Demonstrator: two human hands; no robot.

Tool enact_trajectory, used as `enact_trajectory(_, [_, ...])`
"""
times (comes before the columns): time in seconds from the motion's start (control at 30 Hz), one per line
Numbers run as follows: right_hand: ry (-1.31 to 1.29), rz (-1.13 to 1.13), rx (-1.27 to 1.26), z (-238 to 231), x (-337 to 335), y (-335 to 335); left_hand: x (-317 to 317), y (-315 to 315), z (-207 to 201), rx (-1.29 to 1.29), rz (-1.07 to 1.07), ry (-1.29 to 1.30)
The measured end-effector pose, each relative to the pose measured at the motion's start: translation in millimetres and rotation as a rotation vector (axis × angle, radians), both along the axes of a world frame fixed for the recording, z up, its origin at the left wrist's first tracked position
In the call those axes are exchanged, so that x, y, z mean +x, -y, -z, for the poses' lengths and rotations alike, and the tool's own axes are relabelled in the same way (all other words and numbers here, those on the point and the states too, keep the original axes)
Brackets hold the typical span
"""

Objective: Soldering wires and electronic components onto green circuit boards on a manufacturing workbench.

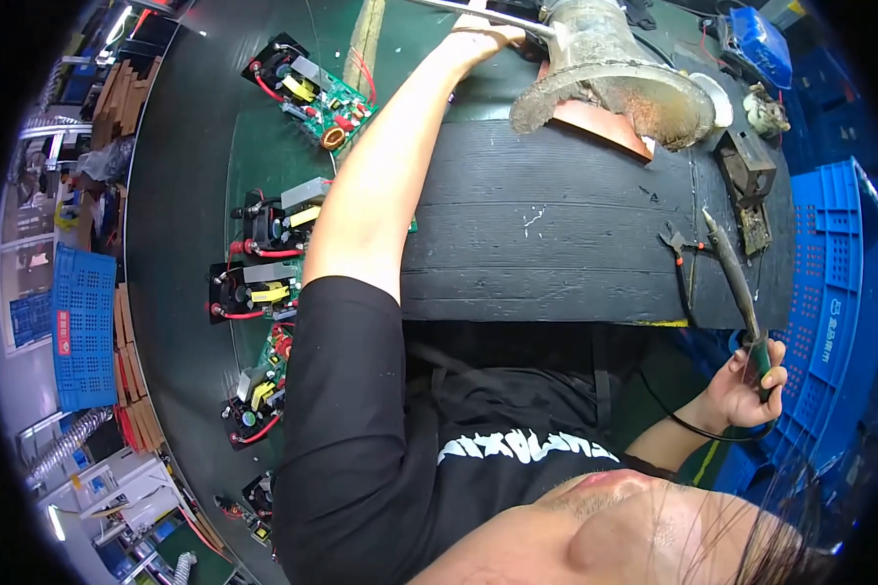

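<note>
My right hand point(746, 388) is closed round the green handle of a soldering iron point(735, 268). The iron's long, darkened shaft points up and away, and its cord loops below the wrist. Stretched far forward, my left hand point(480, 41) is beside a grimy, flared fume hood point(619, 73). A thin pale rod point(498, 17) crosses by its fingers, which are partly cut off by the upper edge; whether they grip anything is unclear. A flat reddish-brown bar point(605, 129) lies under the hood's rim. Side cutters point(678, 244) with orange-and-black handles rest left of the iron.
Several green circuit boards point(327, 107) with red wires line the left side. A small metal box point(748, 166) stands at the bench's right edge, near a large blue crate point(829, 283). A blue bundle point(759, 47) lies far right. The black bench mat point(527, 263) ends before my body.
</note>
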State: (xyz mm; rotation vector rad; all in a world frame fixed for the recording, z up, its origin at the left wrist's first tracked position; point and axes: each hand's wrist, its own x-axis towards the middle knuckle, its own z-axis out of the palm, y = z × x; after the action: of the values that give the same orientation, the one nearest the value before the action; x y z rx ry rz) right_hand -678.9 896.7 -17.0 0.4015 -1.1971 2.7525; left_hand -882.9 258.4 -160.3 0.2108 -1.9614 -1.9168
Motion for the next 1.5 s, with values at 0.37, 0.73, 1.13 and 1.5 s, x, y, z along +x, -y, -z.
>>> enact_trajectory(0.37, [-0.053,-0.046,-0.019,-3,3,-6,47,-18,-50,-0.845,-0.355,-0.029])
enact_trajectory(0.73, [-0.065,-0.071,-0.013,-2,5,-1,172,-43,-135,-1.241,-0.233,0.399])
enact_trajectory(1.13, [-0.087,-0.095,-0.038,4,10,-12,219,-34,-174,-1.580,-0.155,0.422])
enact_trajectory(1.5, [-0.032,-0.098,-0.052,12,10,-17,260,-107,-219,-0.817,0.392,0.373])
